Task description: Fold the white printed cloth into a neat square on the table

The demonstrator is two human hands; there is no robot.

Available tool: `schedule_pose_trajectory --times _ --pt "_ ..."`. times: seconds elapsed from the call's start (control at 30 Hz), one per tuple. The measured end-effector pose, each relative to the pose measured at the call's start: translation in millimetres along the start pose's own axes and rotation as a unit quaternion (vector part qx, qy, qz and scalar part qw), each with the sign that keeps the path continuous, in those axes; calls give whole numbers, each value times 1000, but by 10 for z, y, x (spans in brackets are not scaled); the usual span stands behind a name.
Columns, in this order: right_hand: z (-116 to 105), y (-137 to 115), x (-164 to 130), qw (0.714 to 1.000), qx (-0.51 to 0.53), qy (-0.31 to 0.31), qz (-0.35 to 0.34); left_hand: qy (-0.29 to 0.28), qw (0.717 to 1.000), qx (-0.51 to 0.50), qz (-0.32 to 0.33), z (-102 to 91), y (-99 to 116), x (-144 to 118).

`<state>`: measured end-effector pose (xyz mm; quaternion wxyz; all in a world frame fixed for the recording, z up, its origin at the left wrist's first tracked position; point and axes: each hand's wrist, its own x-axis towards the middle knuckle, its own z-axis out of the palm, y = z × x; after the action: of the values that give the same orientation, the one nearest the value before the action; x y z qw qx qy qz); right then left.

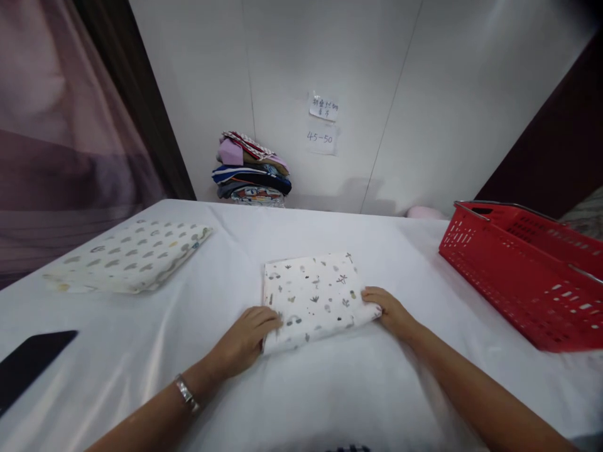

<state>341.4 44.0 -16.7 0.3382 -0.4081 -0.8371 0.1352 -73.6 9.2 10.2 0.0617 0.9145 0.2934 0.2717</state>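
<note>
A folded white cloth (315, 295) printed with small plants and rainbows lies in front of me on the white-covered table. My left hand (245, 339) grips its near left corner, the thumb hidden beneath the edge. At the right edge, my right hand (389, 311) pinches the near right corner, with the fingertips on top of the fabric. Both hands are closed on the cloth, which looks flat and rectangular, its front edge slightly raised. Further left lies another folded cloth (136, 254), cream with grey cloud shapes, and neither hand touches it.
A red plastic basket (513, 289) with metal handles stands at the right. A black flat object (32, 361) lies at the left edge. Behind the table, a stack of folded fabrics (252, 169) rises against the wall, near two paper notes (323, 138). A pinkish curtain (61, 125) hangs left.
</note>
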Motion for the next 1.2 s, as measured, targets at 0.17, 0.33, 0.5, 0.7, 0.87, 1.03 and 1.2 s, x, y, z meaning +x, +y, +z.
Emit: schedule_pose_trajectory --times 0.17,0.33,0.5,0.7,0.87,1.03,1.2 --pt "-48 -170 -101 994 0 -28 105 -16 996 -44 -73 -23 142 -64" --pt "-55 -714 212 994 -2 -17 104 18 979 -74 -191 -98 359 241" --pt "225 -950 268 980 -127 -132 74 -18 975 -46 -218 170 483 310" --pt "439 -801 124 962 -209 -161 71 -4 972 -51 -228 234 419 210" --pt "469 -759 105 964 -222 -133 57 123 900 -53 -414 101 175 348" --pt "485 -743 94 965 -225 -124 53 107 822 -82 -553 132 -75 484" --pt "488 -733 85 968 -218 -115 52 88 807 -73 -579 208 -187 548"
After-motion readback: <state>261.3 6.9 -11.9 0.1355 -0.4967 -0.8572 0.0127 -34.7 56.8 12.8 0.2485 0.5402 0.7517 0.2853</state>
